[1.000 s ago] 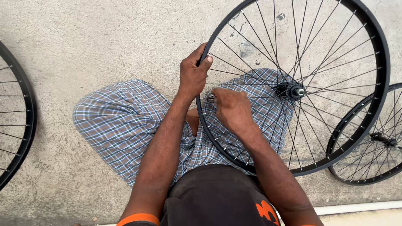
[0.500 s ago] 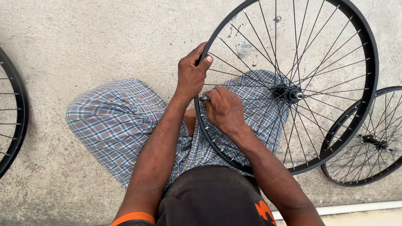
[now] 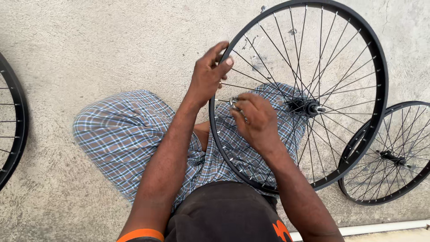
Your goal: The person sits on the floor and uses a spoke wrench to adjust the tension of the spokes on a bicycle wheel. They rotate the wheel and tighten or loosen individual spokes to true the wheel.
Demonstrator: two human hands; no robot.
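Centrally, a black spoked bicycle wheel (image 3: 378, 89) stands tilted over the person's plaid-clad knees (image 3: 121, 134), its hub (image 3: 307, 107) right of the hands. Farther right, a smaller black wheel (image 3: 389, 157) lies on the concrete floor (image 3: 89, 45), partly behind the big rim; another wheel (image 3: 18, 121) is cut off at the left edge. The left hand (image 3: 208, 76) curls closed over the rim's near-left arc, thumb on top. The right hand (image 3: 255, 121) pinches shut on a small silvery tool (image 3: 234, 102) at the spokes just inside the rim. What the tool is remains hard to make out beneath the fingers.
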